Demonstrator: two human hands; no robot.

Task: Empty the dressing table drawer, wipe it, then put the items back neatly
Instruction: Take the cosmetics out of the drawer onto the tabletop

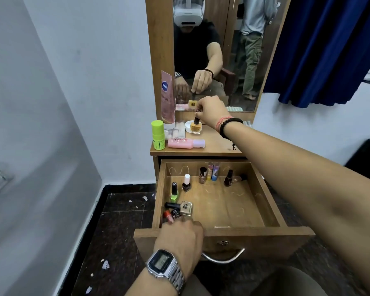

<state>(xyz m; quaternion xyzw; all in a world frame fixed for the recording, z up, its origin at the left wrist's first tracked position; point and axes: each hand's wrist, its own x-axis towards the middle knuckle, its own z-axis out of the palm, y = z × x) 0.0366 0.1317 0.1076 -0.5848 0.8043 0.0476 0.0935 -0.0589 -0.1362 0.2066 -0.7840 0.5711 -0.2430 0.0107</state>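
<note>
Emptying step in hand. Your right hand [212, 110] pinches the cap of an orange nail polish bottle [195, 127] on the counter [218, 144], frame centre. Your left hand [179, 236] reaches into the drawer [265, 201] at its lower-left corner; fingers hidden, hold undeterminable. Next, release the bottle and lift out the remaining bottles.

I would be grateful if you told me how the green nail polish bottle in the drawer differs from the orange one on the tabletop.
The green nail polish bottle stands in the open drawer, untouched; the orange nail polish bottle stands on the tabletop, and the right hand pinches its cap. The green bottle looks slim and rounded, the orange one squat and squarish. Both are upright with dark caps.
</note>
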